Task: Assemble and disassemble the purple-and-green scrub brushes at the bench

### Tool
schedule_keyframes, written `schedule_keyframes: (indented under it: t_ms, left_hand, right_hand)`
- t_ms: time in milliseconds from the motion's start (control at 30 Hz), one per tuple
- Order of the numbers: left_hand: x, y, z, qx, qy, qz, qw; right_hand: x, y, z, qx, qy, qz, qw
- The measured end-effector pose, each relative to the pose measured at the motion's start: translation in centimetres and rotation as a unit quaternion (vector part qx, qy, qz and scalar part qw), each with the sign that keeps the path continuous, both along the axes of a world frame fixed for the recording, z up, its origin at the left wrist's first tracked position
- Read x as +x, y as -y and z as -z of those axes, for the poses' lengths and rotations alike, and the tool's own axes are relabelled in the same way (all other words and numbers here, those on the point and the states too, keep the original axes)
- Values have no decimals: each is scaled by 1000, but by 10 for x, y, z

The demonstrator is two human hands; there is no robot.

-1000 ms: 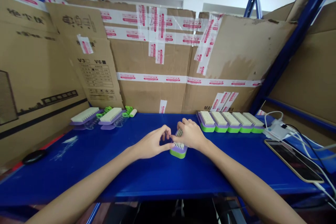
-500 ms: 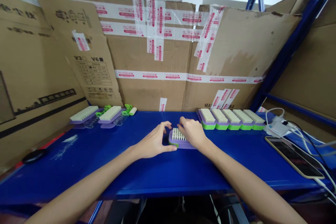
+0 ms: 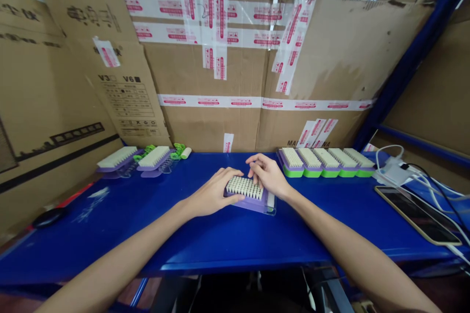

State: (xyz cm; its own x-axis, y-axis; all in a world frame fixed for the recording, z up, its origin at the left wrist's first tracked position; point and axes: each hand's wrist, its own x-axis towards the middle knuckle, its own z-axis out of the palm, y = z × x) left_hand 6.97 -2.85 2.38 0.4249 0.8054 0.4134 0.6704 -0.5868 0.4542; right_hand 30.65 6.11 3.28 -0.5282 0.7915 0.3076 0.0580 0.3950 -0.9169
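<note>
A purple scrub brush (image 3: pixel 242 200) with rows of pale bristles facing up lies on the blue table, tilted slightly, with a clear plastic part and a pale piece showing at its right end. My left hand (image 3: pixel 215 193) grips the left end, thumb along the near side and fingers over the far side. Just above the right end, my right hand (image 3: pixel 270 174) is bent, its fingers loosely curled and apart; the lower fingertips are close to the bristles, and whether they touch cannot be made out.
Several purple-and-green brushes (image 3: pixel 328 161) stand in a row at back right. Two more brushes (image 3: pixel 154 156) lie back left beside green pieces (image 3: pixel 178 150). A phone (image 3: pixel 414 215) and white cables (image 3: pixel 429 181) occupy the right side. Taped cardboard (image 3: pixel 205 122) walls the back.
The brush has shifted left and turned, its right end now showing. My left hand has closed around its left end. My right hand has lifted off the brush's right part.
</note>
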Motion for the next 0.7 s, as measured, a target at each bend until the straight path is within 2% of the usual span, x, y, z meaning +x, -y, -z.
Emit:
schedule_keyframes:
  t_ms: [67,133,200,267,333,433,700]
  left_hand:
    - [-1,0,-2,10,-11,-6,1000]
    - [-4,0,-4,18,-25,-14,999]
    - [-7,-2,-4,25,-32,-20,999]
    - [-12,-6,-3,31,-32,-25,999]
    - [-18,-10,-2,36,-29,-32,998]
    - [-28,-15,-1,39,-26,-48,998]
    - [-37,-20,-1,46,-5,-66,997]
  right_hand:
    - [3,0,-2,28,1,7,1000]
    - [9,0,-6,122,41,47,991]
    - [16,-1,-10,244,121,61,960]
    - [22,-2,-10,313,201,24,928]
    - [25,-4,-7,327,256,-15,909]
    - [25,-7,0,315,287,-37,904]
    - [24,-15,7,308,280,-26,909]
